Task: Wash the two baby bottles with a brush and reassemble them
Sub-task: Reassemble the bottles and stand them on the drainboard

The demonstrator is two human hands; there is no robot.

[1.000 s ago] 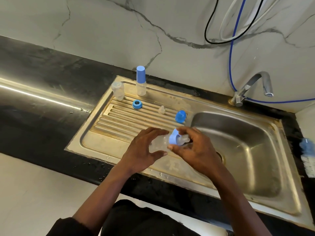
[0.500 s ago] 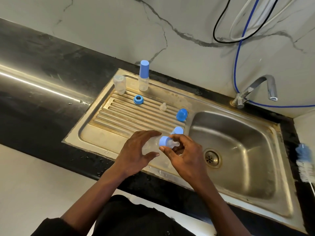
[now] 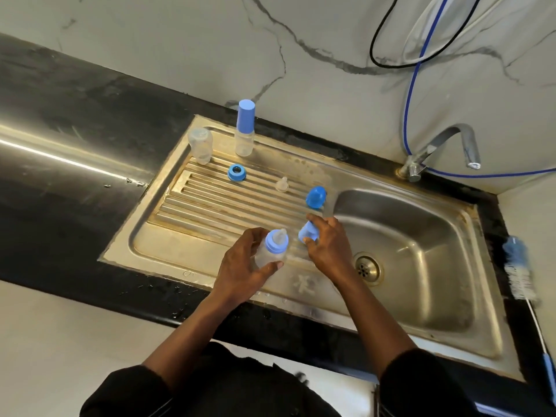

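My left hand point(image 3: 240, 266) grips a clear baby bottle point(image 3: 270, 249) upright over the drainboard; a pale blue ring and teat sit on its top. Just to the right, my right hand point(image 3: 326, 246) pinches a pale blue cap point(image 3: 309, 231). The second clear bottle point(image 3: 201, 145) stands open at the back left of the drainboard. A blue screw ring point(image 3: 237, 172), a loose clear teat point(image 3: 282, 185) and a darker blue cap point(image 3: 316, 197) lie on the ribs. The bottle brush point(image 3: 519, 272) lies on the counter at the far right.
A small bottle with a tall blue cap point(image 3: 245, 130) stands at the back rim. The steel sink basin point(image 3: 421, 236) with its drain point(image 3: 367, 267) lies right of my hands, with the tap point(image 3: 442, 149) behind it. Black counter point(image 3: 60, 176) runs left; cables hang on the wall.
My right hand has left the bottle top and moved right, now holding the pale blue cap. The bottle has turned upright in my left hand, with ring and teat on it.
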